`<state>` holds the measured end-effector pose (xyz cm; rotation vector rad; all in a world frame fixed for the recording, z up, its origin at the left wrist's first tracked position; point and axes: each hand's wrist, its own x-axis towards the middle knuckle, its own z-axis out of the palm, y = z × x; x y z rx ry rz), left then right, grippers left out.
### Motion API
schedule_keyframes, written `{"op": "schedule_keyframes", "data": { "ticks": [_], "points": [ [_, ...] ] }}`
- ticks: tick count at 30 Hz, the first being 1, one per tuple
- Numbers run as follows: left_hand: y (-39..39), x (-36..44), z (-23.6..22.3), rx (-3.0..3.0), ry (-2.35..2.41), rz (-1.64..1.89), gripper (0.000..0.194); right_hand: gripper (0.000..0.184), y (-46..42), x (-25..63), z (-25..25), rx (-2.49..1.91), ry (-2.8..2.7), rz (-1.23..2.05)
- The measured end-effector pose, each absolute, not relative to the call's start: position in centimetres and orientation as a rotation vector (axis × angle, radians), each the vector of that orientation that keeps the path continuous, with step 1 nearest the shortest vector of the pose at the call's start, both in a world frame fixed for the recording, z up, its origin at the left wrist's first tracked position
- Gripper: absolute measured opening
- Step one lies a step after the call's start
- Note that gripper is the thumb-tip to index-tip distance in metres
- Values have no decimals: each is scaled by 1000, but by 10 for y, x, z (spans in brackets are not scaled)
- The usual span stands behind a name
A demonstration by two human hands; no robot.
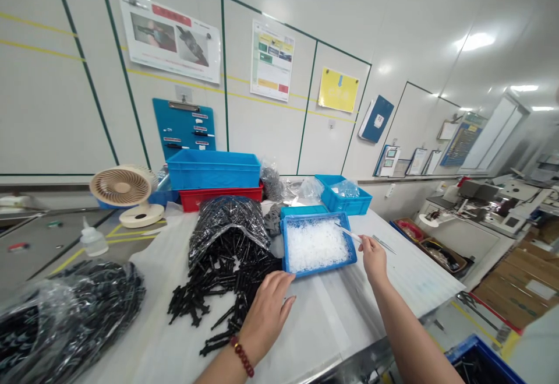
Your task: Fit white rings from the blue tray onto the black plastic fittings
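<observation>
Bracelet (242, 356) at its wrist, the left hand (267, 305) is open, fingers loosely bent, holding nothing, above the black parts (225, 273) spilling from their bag (227, 212) towards the tabletop's near edge. Contact with the tray (323, 269), beyond the tabletop's middle, cannot be told. The right hand (374, 256) pinches a slim tool (354, 236), its tip over the tray's right side. White bits (317, 244) fill the tray; a knock from the tool or left fingers could scatter some, and a sweeping left wrist could drag parts off the near edge.
</observation>
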<state>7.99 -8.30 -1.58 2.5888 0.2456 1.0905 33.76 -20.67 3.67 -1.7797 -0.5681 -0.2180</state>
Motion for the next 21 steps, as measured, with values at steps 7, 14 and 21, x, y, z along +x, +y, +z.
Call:
{"op": "schedule_keyframes", "data": {
  "ticks": [7, 14, 21],
  "points": [
    [-83, 79, -16, 2600, 260, 1054, 30, 46, -203, 337, 35, -1765, -566, -193],
    [-83, 80, -17, 2614, 267, 1034, 30, 43, -197, 337, 29, -1757, -545, -173],
    [-84, 81, -17, 2622, 272, 1018, 30, 41, -193, 336, 29, -1756, -533, -182]
  ]
}}
